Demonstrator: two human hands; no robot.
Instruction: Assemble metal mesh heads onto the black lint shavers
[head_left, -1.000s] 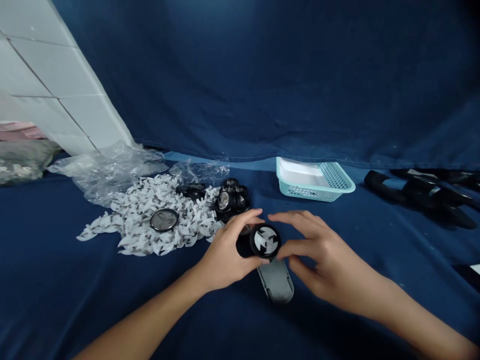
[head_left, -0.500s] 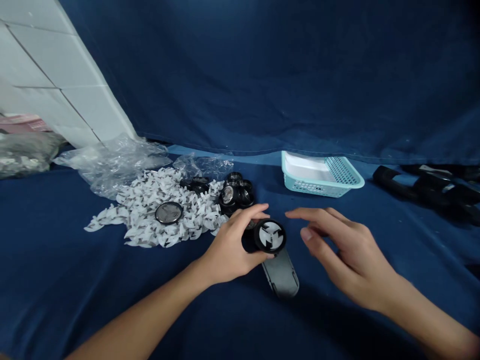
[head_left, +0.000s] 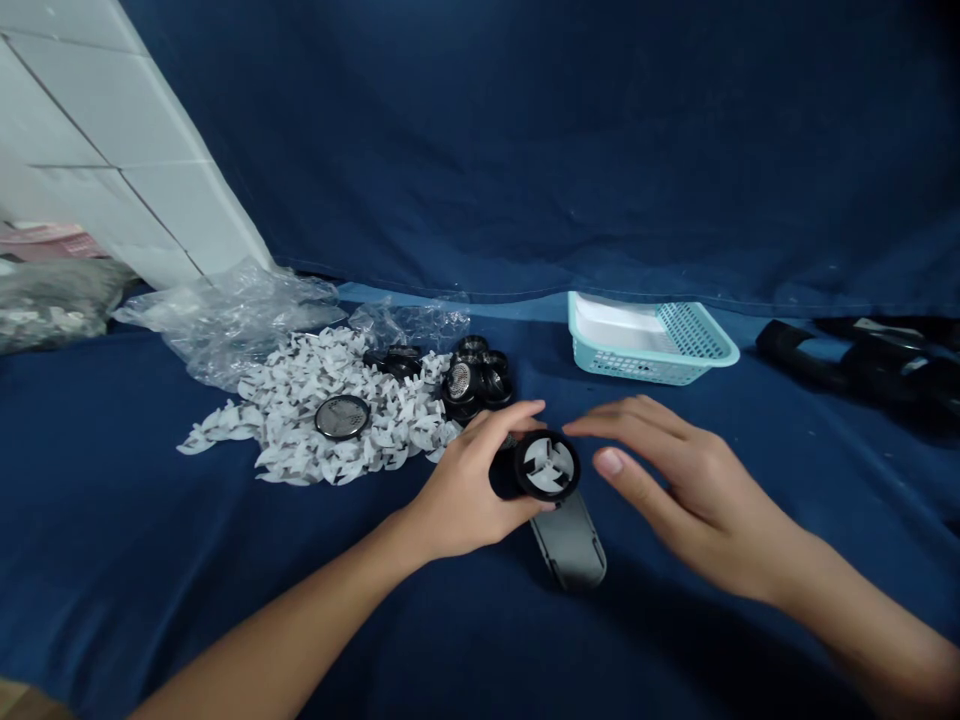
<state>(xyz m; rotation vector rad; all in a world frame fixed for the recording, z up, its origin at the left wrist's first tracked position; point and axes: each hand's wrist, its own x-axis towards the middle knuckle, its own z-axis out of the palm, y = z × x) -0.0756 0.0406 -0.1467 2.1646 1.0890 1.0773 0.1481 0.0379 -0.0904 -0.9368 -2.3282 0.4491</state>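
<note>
My left hand (head_left: pixel 480 480) curls its thumb and fingers around a black round cap (head_left: pixel 576 466) with a white three-bladed piece (head_left: pixel 549 466) inside, which faces up. Below the cap a long grey casing with a rounded end (head_left: pixel 574 548) shows; whether it is joined to the cap I cannot tell. Just to the right hovers my right hand (head_left: pixel 682 480), its fingers apart and nothing in them, the index fingertip close to the cap's rim. Left of my hands spreads a pile of white blade pieces (head_left: pixel 352 440), and a round cap with a metal mesh (head_left: pixel 342 417) lies on it.
Behind my left hand stands a cluster of black mesh caps (head_left: pixel 472 375). Clear plastic bags (head_left: pixel 232 310) lie beyond the pile. A light blue basket (head_left: pixel 637 372) holds something white. Several dark objects (head_left: pixel 862 360) lie at the right on the blue cloth.
My right hand has come closer to the cap, its index fingertip now near the rim. The view has shifted slightly; my left hand keeps its hold.
</note>
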